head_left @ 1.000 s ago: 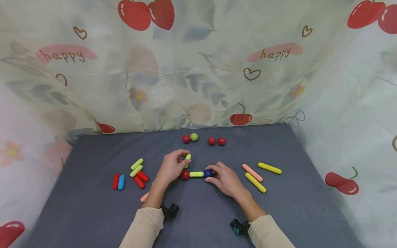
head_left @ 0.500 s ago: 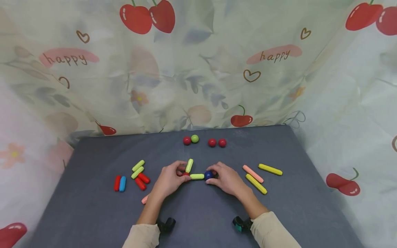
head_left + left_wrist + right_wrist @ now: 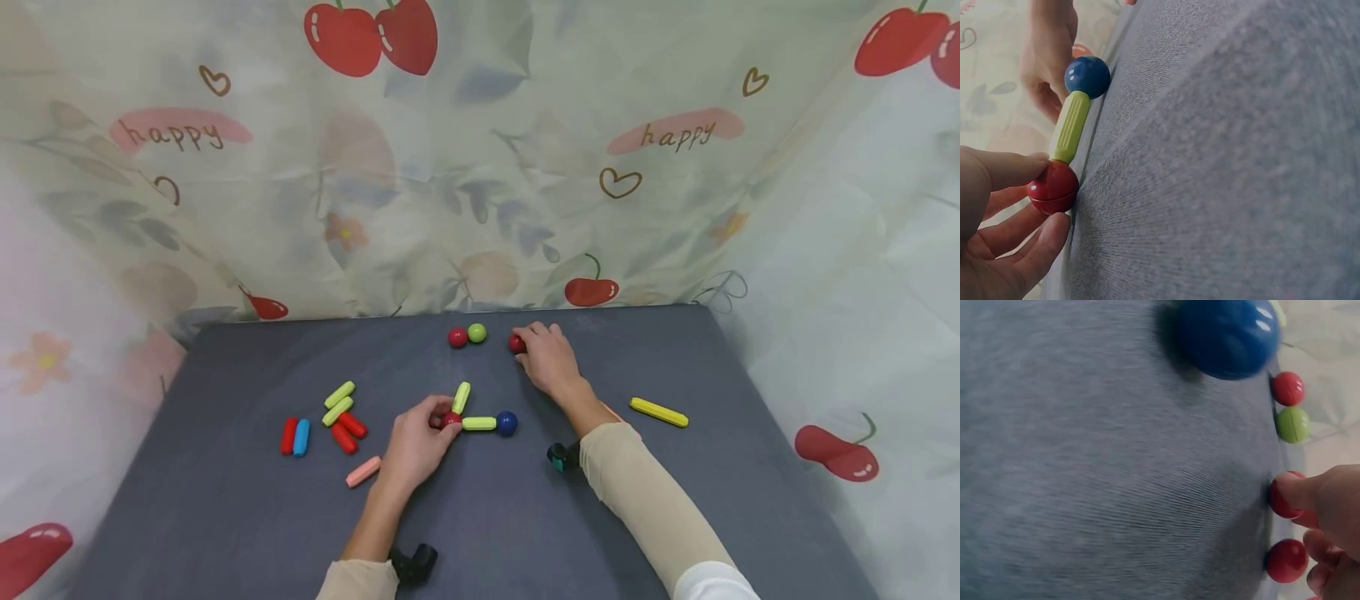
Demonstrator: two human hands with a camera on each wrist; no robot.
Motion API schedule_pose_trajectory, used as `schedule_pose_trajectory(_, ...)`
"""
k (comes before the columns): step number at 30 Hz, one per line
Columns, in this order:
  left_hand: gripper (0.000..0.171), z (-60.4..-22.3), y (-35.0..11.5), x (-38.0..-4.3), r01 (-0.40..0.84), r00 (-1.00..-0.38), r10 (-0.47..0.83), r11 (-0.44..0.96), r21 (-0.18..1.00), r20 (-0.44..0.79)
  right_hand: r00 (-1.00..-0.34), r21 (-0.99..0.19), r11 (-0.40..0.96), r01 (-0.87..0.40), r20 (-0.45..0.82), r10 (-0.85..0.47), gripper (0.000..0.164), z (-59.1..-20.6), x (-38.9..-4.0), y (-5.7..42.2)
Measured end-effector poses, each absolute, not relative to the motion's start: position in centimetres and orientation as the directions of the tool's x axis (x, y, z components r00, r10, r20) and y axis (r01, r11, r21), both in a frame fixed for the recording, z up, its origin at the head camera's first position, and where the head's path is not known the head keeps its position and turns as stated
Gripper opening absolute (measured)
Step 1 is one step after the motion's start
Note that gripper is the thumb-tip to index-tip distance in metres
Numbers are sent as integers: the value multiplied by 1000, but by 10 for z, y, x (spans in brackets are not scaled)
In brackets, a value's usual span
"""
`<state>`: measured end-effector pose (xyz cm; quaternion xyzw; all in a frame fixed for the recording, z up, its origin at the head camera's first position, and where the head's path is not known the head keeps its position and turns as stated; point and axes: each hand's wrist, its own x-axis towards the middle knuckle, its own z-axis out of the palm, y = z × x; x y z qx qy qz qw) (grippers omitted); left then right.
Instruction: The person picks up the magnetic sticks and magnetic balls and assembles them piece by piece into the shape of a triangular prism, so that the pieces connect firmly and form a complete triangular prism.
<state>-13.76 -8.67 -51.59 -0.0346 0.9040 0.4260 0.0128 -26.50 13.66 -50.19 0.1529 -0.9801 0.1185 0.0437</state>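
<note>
In the head view my left hand (image 3: 417,440) grips a red ball (image 3: 452,420) at the middle of the table. One light-green rod (image 3: 479,423) runs right from that ball to a blue ball (image 3: 507,423); another light-green rod (image 3: 462,397) points away toward the back. The left wrist view has thumb and fingers around the red ball (image 3: 1054,187), with the ribbed rod (image 3: 1070,127) leading to the blue ball. Farther back, my right hand (image 3: 550,360) pinches a loose red ball (image 3: 1280,500), its thumb on the near side. Beside it lies another red ball (image 3: 1286,560), hidden from the head camera.
A red ball (image 3: 457,337) and a green ball (image 3: 477,332) sit at the back edge. To the left lie light-green, red and blue (image 3: 302,437) rods, plus a pink rod (image 3: 363,472). On the right is a yellow rod (image 3: 658,412); my right sleeve (image 3: 645,492) covers others.
My left hand brought the second light-green rod to the red ball, then settled around that ball. My right hand let go of the blue ball and moved back to a loose red ball.
</note>
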Motion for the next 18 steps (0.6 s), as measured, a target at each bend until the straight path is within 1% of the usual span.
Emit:
schedule_pose_trajectory(3,35,-517,-86,-136,-77,-997,-46,619,781,-63,-945,-242,914,-325,119,-305,38,-505,-263,135)
schedule_pose_trajectory(5,35,-517,-86,-135,-74,-997,-40,614,786,-63,-943,-291,897,-332,105,-315,36,-506,-259,133)
schedule_pose_trajectory(7,35,-518,-86,-135,-74,-997,-35,616,784,-67,-940,-369,866,-337,83,-330,36,-506,-254,131)
schedule_pose_trajectory(11,35,-518,-86,-137,-65,-998,-25,621,781,-63,-917,-573,751,-329,2,-399,39,-504,-243,124)
schedule_pose_trajectory(13,35,-517,-86,-137,-58,-998,-15,622,781,-62,-900,-638,699,-322,-23,-435,40,-504,-239,120)
schedule_pose_trajectory(15,35,-517,-86,-138,-47,-998,-3,625,779,-58,-892,-675,671,-308,-40,-450,40,-505,-235,117)
schedule_pose_trajectory(18,34,-516,-85,-138,-29,-999,9,633,774,-45,-886,-683,663,-306,-49,-460,41,-508,-233,118)
